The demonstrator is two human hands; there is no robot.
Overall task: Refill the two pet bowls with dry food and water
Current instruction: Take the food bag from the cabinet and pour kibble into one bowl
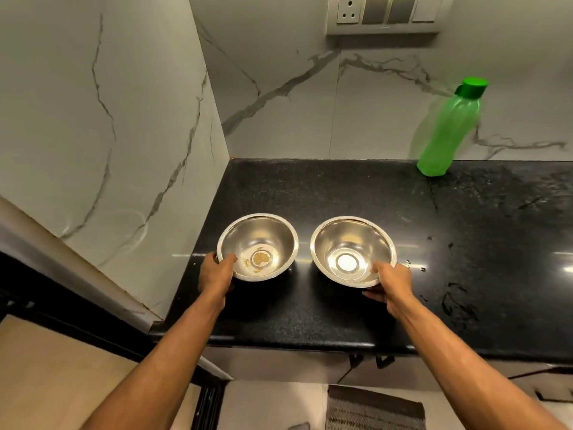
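On the black speckled surface there were two steel bowls, side by side and a little apart. My left grip pinched the near rim of the left bowl, thumb inside and fingers outside; this bowl had a few yellowish crumbs at its bottom. My right grip pinched the near rim of the right bowl in the same way; that bowl looked clean inside. One green bottle with a green cap stood far to the right, at the marble wall. One socket panel was above. I could read no writing on any of them.
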